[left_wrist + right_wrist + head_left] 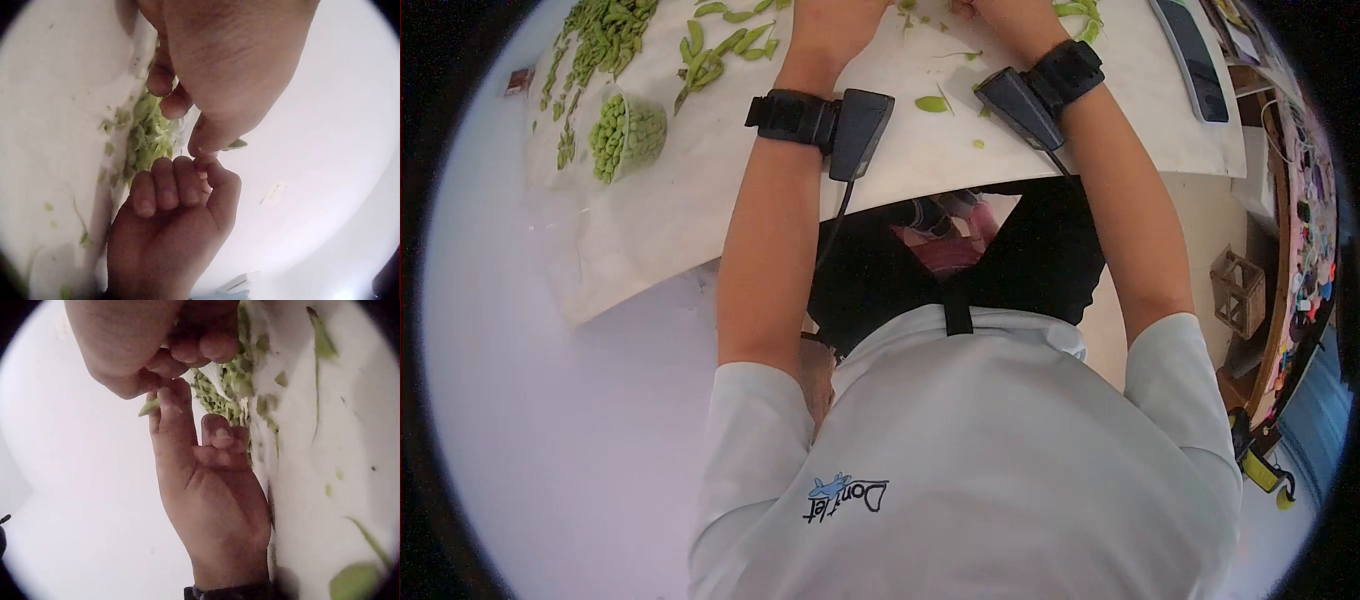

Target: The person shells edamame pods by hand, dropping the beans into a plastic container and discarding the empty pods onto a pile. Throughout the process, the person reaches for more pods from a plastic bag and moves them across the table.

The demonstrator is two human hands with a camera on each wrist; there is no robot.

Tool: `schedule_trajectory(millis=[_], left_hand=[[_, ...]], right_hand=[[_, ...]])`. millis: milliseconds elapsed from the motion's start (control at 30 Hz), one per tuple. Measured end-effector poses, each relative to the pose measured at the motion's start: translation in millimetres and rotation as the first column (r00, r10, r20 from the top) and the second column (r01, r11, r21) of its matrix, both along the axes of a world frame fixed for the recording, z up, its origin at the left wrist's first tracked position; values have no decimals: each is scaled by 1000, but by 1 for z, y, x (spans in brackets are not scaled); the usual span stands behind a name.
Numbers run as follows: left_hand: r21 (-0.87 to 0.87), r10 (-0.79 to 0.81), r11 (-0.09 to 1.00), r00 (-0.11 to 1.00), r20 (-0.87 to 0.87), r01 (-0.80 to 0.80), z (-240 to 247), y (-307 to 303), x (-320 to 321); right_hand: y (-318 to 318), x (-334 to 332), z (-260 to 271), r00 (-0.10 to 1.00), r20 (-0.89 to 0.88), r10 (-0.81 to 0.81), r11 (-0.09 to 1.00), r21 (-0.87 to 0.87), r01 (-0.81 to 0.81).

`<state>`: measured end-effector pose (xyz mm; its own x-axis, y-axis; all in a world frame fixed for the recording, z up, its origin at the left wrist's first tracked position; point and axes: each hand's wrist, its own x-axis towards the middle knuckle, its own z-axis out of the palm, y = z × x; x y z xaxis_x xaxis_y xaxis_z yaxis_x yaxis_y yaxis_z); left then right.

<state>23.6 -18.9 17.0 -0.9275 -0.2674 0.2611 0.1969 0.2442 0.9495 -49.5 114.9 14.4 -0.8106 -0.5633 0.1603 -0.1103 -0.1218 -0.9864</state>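
Note:
Both hands meet low over the table at the top edge of the head view, fingers mostly cut off there. My left hand (212, 487) pinches a small green edamame pod (149, 406) between thumb and forefinger, and one tip of the pod pokes out. My right hand (172, 231) has its thumb and forefinger at the same pod, the other fingers curled in. Most of the pod is hidden by the fingertips. Beyond the hands lies a heap of green pods and shells (150, 131).
A clear cup of shelled green beans (628, 135) stands at the left, below a pile of pods (610, 35). More pods (710, 65) lie nearer the left hand. A loose shell (932, 103) rests by the table's front edge. A phone (1195, 60) lies at the right.

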Motion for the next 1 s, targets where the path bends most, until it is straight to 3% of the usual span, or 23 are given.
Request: schedule_trajectory(millis=[400, 700, 800, 1000], left_hand=[[21, -21, 1000, 999, 27, 20, -2, 0, 0], [0, -39, 999, 998, 58, 39, 3, 0, 4], [-5, -52, 999, 996, -77, 52, -3, 7, 4], [-62, -62, 996, 998, 4, 62, -5, -1, -2]], right_hand=[[-1, 2, -2, 1000, -11, -27, 999, -26, 27], [1, 0, 0, 999, -14, 44, 999, 24, -43], [2, -3, -1, 997, -34, 68, 996, 55, -66], [0, -1, -1, 997, -69, 24, 997, 79, -18]])
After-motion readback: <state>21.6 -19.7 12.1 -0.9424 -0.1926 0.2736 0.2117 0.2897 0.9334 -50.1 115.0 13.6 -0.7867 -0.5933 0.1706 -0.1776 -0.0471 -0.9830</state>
